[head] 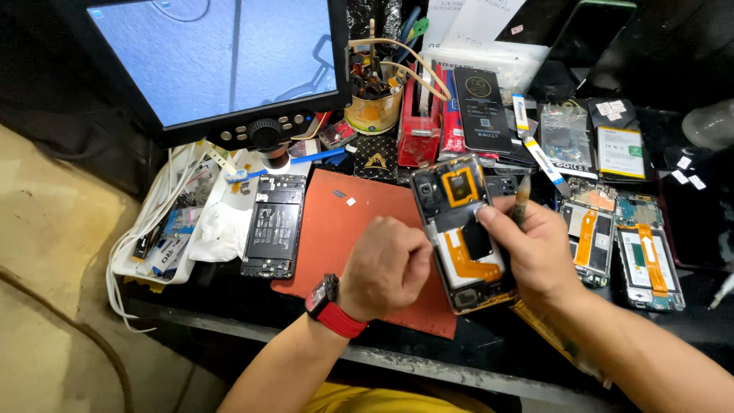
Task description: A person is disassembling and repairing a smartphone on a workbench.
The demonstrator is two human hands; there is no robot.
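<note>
An opened phone (457, 222) with its back cover off shows an orange flex cable and black parts; it is tilted up over a red work mat (329, 229). My right hand (535, 248) grips the phone's right side and also holds a thin tool (522, 200) between its fingers. My left hand (386, 264), with a red watch on the wrist, is curled at the phone's left edge, fingers closed against it.
A bare phone frame (273, 226) lies left of the mat under a microscope screen (214, 53). Two opened phones (646, 256) lie at right. A tool cup (375, 99), a red box (419, 122), packaged parts and white cables (153, 222) crowd the bench.
</note>
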